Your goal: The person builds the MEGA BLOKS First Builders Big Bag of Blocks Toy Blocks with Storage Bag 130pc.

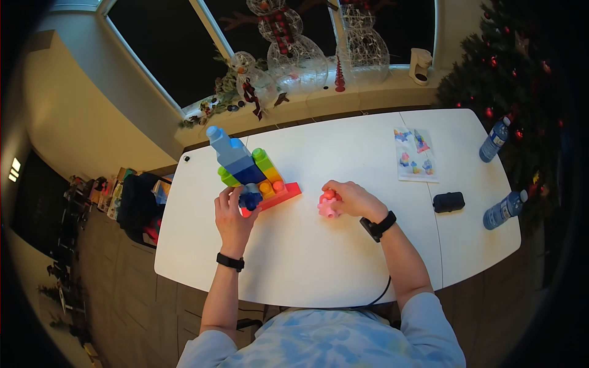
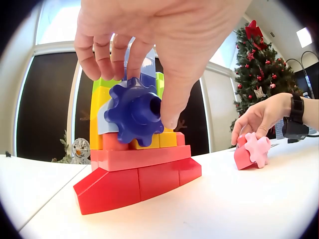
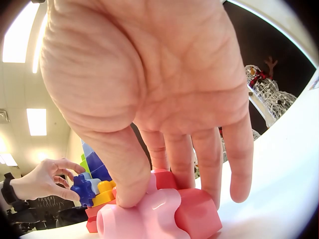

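A block structure [image 1: 242, 161] of stacked coloured toy bricks stands at the left of the table on a long red base [image 2: 139, 184]. On its near side sits a dark blue gear [image 2: 133, 112], attached to a light blue block. My left hand [image 1: 235, 221] pinches this gear, thumb at its right edge and fingers over the top. To the right, my right hand [image 1: 354, 201] grips a red block with a pink gear [image 2: 257, 149] on it, low at the tabletop. The thumb presses on the pink gear [image 3: 144, 219], while the fingers lie along the red block [image 3: 197, 211].
An instruction sheet [image 1: 417, 154] with pictures of builds lies at the back right. Beyond it are a black case [image 1: 448, 202] and two water bottles [image 1: 494, 140] near the right edge of the white table [image 1: 331, 264]. A decorated tree [image 1: 509, 80] stands behind.
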Demonstrator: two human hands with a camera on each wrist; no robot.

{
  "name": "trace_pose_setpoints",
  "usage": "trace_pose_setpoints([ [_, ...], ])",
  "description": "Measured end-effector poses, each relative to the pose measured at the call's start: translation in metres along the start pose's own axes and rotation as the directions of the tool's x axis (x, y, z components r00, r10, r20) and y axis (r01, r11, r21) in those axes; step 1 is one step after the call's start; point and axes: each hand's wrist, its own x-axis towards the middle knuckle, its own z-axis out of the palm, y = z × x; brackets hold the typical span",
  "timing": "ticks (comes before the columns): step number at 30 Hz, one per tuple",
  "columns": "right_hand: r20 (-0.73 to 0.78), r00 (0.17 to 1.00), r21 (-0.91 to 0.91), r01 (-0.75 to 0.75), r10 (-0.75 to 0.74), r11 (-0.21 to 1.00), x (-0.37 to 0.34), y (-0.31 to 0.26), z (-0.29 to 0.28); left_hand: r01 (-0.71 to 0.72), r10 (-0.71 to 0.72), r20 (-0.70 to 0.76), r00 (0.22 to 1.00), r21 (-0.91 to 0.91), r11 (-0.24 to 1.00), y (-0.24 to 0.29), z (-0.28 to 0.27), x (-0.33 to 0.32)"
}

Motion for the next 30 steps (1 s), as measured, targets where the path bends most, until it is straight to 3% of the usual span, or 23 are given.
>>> trace_pose_setpoints([
  [11, 0.02, 0.997, 0.026, 0.072, -0.072, 0.997, 0.001, -0.003, -0.005, 0.003, -0.003, 0.012, 1.0, -0.039, 0.999, 0.002, -0.002, -0.006],
  [17, -0.108, 0.988, 0.185, 0.125, -0.106, 0.975, 0.005, -0.045, -0.004, 0.048, -0.047, 0.017, 0.999, -0.058, 0.997, 0.0, -0.004, -0.006],
  [22, -0.32, 0.89, 0.167, 0.39, -0.324, 0.906, 0.038, -0.07, 0.018, 0.054, -0.05, 0.051, 0.997, -0.074, 0.996, -0.001, -0.006, -0.008],
  [30, -0.24, 0.894, 0.115, 0.414, -0.379, 0.903, 0.079, -0.094, 0.045, 0.041, -0.037, 0.04, 0.999, -0.098, 0.994, -0.009, -0.005, -0.008],
])
